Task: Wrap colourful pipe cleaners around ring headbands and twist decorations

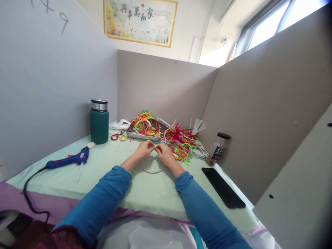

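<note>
Above the table's middle, my left hand and my right hand meet with fingertips pinched together. Between them shows a small green piece of pipe cleaner, mostly covered by the fingers. A thin pale hoop curves below the hands; its upper part is hidden, so I cannot tell whether the green piece is wrapped round it. Just beyond my right hand spreads a loose heap of colourful pipe cleaners. Behind my left hand, a shallow tray bears several fuzzy multicoloured hoops.
At the left lies a blue glue gun with its cord over the table edge. A green bottle stands behind it, near red-and-yellow-handled scissors. On the right are a black phone and a tilted clear jar. Grey partitions enclose the table.
</note>
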{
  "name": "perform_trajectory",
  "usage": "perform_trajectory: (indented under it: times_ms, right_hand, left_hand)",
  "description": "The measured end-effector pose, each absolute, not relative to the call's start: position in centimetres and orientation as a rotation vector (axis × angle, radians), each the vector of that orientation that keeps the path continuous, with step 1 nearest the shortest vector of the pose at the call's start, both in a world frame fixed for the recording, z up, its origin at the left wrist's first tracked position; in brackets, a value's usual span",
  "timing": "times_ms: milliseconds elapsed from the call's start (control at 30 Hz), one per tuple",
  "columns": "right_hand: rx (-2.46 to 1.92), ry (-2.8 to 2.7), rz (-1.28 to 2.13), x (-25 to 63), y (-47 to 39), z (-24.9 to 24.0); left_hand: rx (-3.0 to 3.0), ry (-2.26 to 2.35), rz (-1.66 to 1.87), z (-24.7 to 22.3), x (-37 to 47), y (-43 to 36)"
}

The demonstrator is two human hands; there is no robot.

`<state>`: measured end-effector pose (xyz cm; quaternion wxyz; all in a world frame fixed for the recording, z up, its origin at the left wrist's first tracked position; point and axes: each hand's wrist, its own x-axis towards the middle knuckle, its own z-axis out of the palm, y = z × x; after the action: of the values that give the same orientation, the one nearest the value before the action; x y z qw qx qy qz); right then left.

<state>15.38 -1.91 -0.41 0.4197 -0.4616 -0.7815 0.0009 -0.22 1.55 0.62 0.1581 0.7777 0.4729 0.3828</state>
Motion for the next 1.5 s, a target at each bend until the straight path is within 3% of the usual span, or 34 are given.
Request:
perform_trajectory:
  times_ms: [1500]
  right_hand:
    - [-1.316, -1.919, -0.124, 14.3, -2.0, -0.5]
  left_hand:
    - [2.224, 1.262, 1.107, 0.2, 0.0, 1.7]
